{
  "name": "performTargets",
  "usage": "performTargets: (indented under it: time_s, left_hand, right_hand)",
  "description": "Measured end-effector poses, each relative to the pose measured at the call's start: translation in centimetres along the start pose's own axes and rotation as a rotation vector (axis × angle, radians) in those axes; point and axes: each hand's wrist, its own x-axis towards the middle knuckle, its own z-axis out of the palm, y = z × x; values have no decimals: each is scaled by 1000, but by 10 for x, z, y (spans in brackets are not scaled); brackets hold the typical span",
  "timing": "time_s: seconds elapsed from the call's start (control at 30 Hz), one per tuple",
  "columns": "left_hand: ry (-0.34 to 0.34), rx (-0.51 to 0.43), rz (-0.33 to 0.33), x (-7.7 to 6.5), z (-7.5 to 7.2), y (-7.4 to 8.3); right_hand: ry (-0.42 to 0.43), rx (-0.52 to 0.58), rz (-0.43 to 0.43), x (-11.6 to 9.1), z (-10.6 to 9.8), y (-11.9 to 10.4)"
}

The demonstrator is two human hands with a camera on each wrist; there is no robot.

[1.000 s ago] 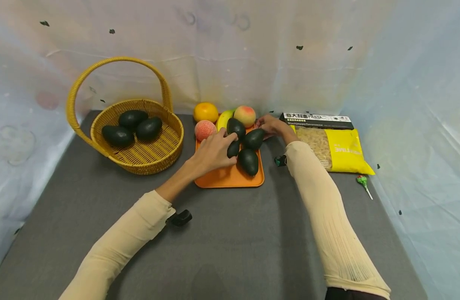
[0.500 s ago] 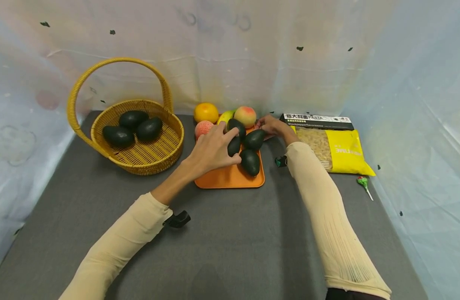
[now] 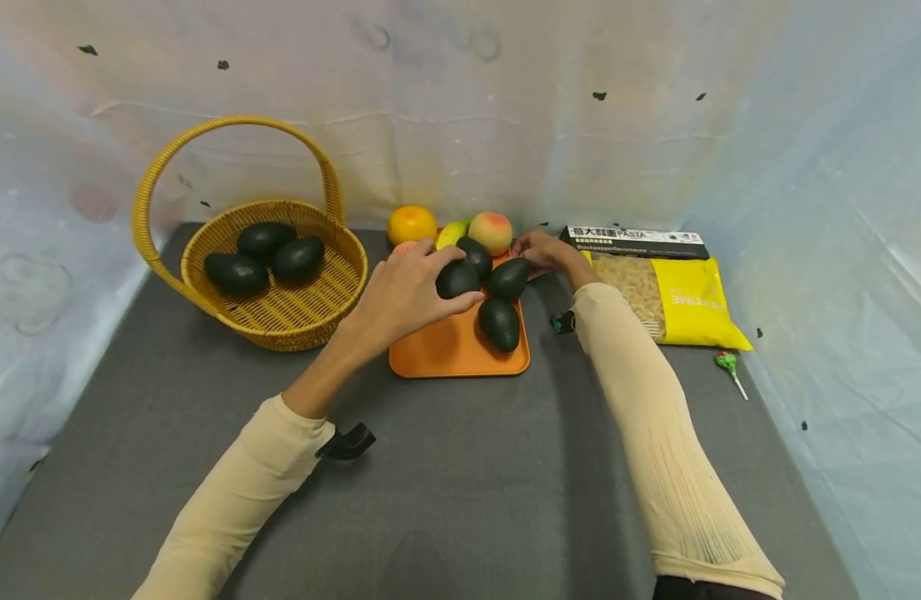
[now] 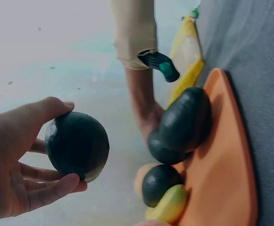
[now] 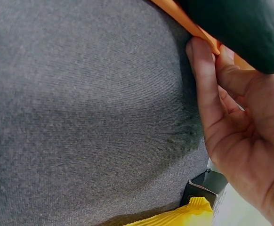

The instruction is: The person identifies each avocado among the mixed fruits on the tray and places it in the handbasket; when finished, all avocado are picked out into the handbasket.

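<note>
My left hand [image 3: 402, 293] grips a dark green avocado [image 4: 78, 146] between thumb and fingers, lifted above the orange tray [image 3: 430, 354]. Pinched at its right rim, the tray is held by my right hand [image 5: 247, 101], thumb and fingers on either side of the edge. Several more avocados lie on the tray, one of them near its front right [image 3: 499, 325]. Behind them are a banana [image 3: 451, 233] and a peach [image 3: 491, 232]. An orange [image 3: 412, 226] sits at the back left corner, and a pinkish round fruit [image 3: 404, 247] is mostly hidden behind my left hand.
A yellow wicker basket [image 3: 351, 287] with a tall handle stands to the left, holding 3 avocados [image 3: 237, 274]. Right of the tray lie a black pasta box [image 3: 636, 242], a yellow pasta bag [image 3: 688, 300] and a lollipop [image 3: 728, 363]. Curtains hang behind the grey table [image 3: 460, 483].
My left hand has lifted an avocado off the group on the tray and moved a little left with it, covering more of the pinkish fruit. The right hand has stayed at the tray's rim.
</note>
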Motion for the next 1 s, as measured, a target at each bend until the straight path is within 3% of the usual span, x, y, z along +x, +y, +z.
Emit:
performTargets:
  time_s: [0.33,0.57,0.83,1.0]
  left_hand:
    - [61,-24,-17,-8,-30,6]
    - [110,-39,-84,-21,-55,5]
    - [112,-46,-173,-44,-93,-11]
    - [85,-28,-240,-55,-112,-30]
  right_hand:
    - [24,-5,-22,0,1,5]
    - [17,-15,-30,1,1,6]
    - [20,-31,-27,3,3,7]
    - [16,-20,-28,0,3,5]
